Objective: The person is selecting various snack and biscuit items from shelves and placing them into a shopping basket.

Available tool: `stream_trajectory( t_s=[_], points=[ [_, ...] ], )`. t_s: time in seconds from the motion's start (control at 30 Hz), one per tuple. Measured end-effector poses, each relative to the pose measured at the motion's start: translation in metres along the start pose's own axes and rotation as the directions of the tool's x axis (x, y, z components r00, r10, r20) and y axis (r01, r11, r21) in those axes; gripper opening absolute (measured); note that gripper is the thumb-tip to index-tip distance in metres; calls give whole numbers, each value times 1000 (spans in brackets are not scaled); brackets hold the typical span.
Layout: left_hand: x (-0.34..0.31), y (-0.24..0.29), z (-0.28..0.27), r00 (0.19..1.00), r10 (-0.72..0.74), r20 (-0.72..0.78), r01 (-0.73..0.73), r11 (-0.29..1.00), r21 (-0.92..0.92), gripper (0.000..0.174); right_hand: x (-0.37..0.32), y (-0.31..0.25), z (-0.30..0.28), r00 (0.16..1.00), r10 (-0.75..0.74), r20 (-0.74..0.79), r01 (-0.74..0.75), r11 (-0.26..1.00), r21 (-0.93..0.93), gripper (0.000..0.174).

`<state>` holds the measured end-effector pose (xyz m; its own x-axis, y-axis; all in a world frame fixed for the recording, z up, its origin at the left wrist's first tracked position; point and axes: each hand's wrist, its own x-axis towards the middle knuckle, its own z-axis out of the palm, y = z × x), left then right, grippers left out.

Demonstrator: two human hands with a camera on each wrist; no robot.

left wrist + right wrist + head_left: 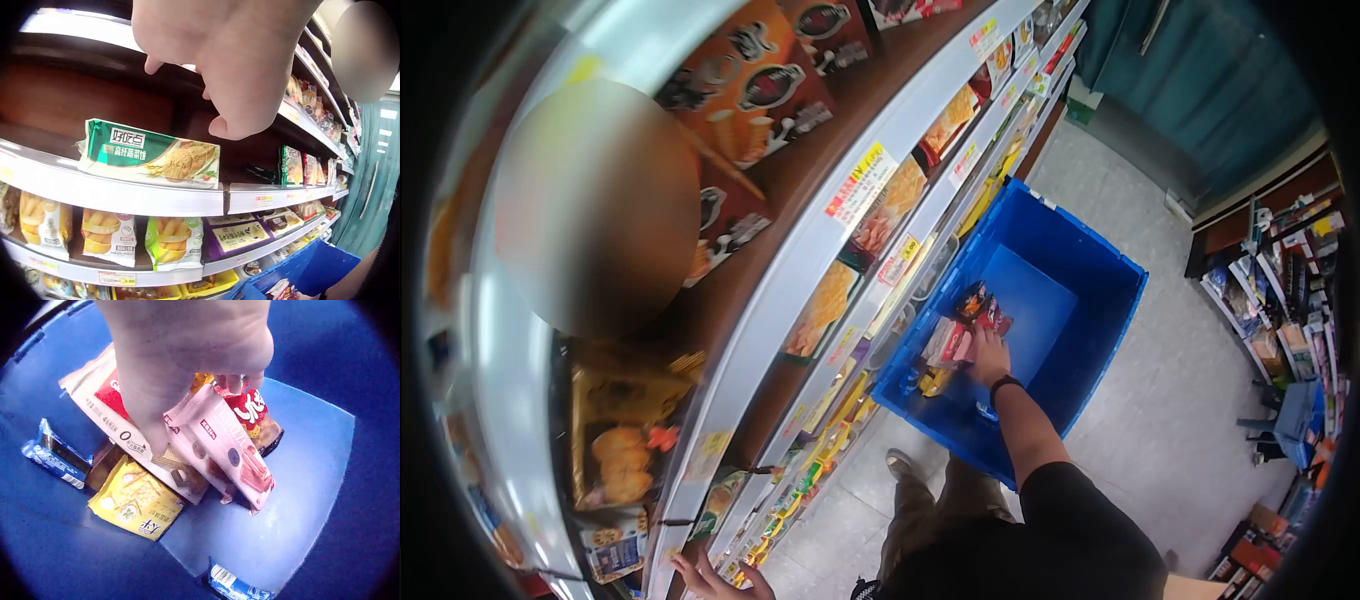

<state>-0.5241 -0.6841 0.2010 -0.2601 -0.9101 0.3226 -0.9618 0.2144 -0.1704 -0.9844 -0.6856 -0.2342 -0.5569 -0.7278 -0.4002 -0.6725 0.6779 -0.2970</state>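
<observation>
My right hand [990,358] reaches down into a blue plastic bin [1090,315]. In the right wrist view, the right hand [187,353] grips pink wafer packets [234,450], its thumb on the near side and its fingers partly hidden behind them. Under and beside them are a large white wafer bag [100,403], a yellow cracker packet [137,497] and a red snack bag [250,412]. My left hand [720,580] is at the shelf edge, its fingers spread and holding nothing. Below the left hand [219,56] lies a green-and-white biscuit packet [150,156] on a shelf.
Blue-wrapped packets [56,456] lie apart on the bin floor. Tiered store shelves [800,260] with boxed and bagged snacks run along the left. Another stocked shelf [1270,310] stands across the grey tiled floor [1140,380], and a teal curtain [1220,80] hangs at the far end.
</observation>
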Motion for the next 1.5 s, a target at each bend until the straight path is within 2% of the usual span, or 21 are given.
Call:
stream_trajectory(
  t_s=[0.13,0.2,0.37,0.4,0.47,0.5,0.57,0.63,0.7,0.73,0.77,0.83,0.87,0.9,0.93,1.0,1.07,1.17,1.3,1.4,1.5],
  points=[
    [3,11,-1,999,11,31,-14,995,100,60,20,-2,9,997,-31,67,33,999,-24,116],
    [4,15,-5,998,-19,54,11,991,137,61,19,3,18,991,-7,137,-15,988,154,110],
    [2,17,-28,988,-34,153,-15,950,312,68,16,18,55,996,-90,5,88,978,189,80],
    [0,14,-30,993,7,122,-42,957,288,71,10,20,50,997,-70,-13,71,965,252,75],
    [-3,6,-27,999,37,36,-42,987,157,53,-6,23,43,995,-58,-84,82,945,317,69],
    [-18,-8,-20,996,-22,85,35,988,-149,75,-12,24,44,987,-92,-132,131,938,320,68],
    [-36,-24,-17,993,-30,113,52,979,-198,74,-31,38,35,999,-19,-27,30,856,516,73],
    [-42,-27,-26,997,2,82,20,964,-263,78,-52,49,29,963,-126,-239,241,799,550,70],
    [-48,-34,-28,998,23,66,2,934,-358,76,-59,68,35,895,-222,-386,441,562,699,51],
    [-50,-38,-34,992,32,123,13,936,-352,75,-73,73,25,964,-139,-226,265,534,803,48],
    [-61,-44,-35,991,65,119,-12,916,-401,74,-100,62,-4,972,-108,-209,234,533,813,40],
    [-78,-54,-37,992,120,51,-80,871,-485,71,-111,63,-19,896,-203,-395,440,529,726,40],
    [-88,-60,-36,992,122,9,-99,842,-531,71,-131,35,-55,926,-264,-270,363,426,829,39],
    [-90,-64,-40,986,157,-54,-161,823,-546,65,-165,19,-87,863,-331,-381,504,518,691,39],
    [-98,-69,-36,978,185,-98,-207,788,-579,62,-192,5,-109,886,-305,-348,463,602,650,44],
    [-115,-81,-20,967,199,-160,-256,748,-612,58,-220,-8,-130,786,-424,-449,610,649,455,49],
    [-132,-92,-5,960,280,12,-175,634,-753,52,-273,-38,-155,763,-461,-453,644,605,468,44],
    [-150,-113,-1,938,344,37,-157,519,-840,59,-373,-97,-183,744,-561,-363,661,539,522,43],
    [-186,-146,8,904,402,-144,-305,372,-877,79,-484,-166,-169,592,-798,-110,721,464,515,56],
    [-231,-174,23,835,511,-206,-425,359,-831,99,-547,-220,-131,534,-843,69,624,447,641,55],
    [-289,-216,37,800,600,3,-189,257,-948,107,-581,-264,-103,385,-911,147,577,362,732,50]
  ],
)
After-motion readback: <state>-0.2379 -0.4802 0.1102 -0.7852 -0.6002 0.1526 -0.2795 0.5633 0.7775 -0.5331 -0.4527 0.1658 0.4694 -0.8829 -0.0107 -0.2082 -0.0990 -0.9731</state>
